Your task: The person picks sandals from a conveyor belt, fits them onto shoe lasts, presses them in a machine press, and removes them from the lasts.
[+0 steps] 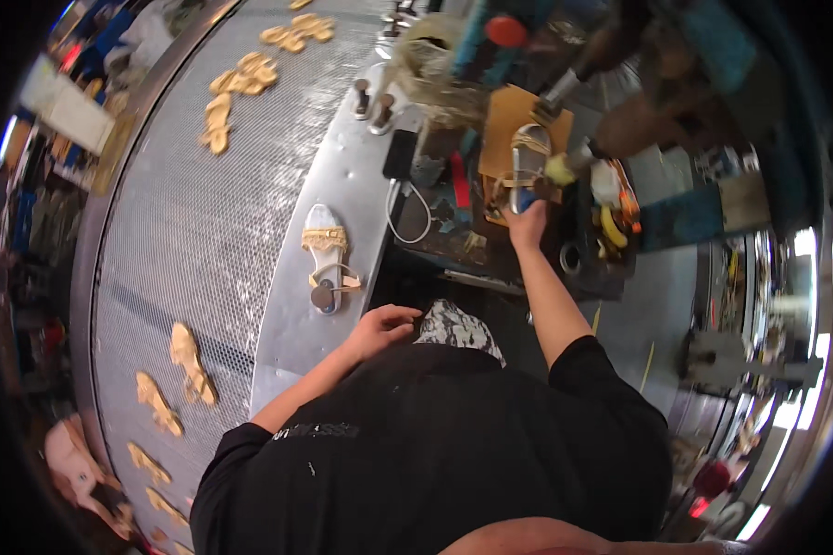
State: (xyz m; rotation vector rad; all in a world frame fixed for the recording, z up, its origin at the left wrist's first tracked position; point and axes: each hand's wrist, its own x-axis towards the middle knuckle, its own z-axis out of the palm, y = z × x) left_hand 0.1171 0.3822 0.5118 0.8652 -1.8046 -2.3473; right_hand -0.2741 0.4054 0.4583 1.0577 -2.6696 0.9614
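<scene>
My right hand [528, 225] is stretched forward and closed around the heel end of a sandal [531, 146] with a woven tan strap. Something blue shows at the heel, just by my fingers. The sandal lies over a brown board [506, 113] at the machine, close to a pale round tip on its arm. My left hand [386, 330] rests by the edge of the metal ledge, fingers loosely bent and apart, holding nothing. Ahead of it, another sandal [324, 259] with a woven tan strap and a dark round piece at the heel lies on the ledge.
Left of the ledge [282, 356] runs a mesh conveyor [185, 250] bearing several tan sandals [192, 363]. A black phone [400, 154] with a white cable lies on the ledge. The blue machine [680, 217] stands at right, beside a tray with a yellow item [612, 227].
</scene>
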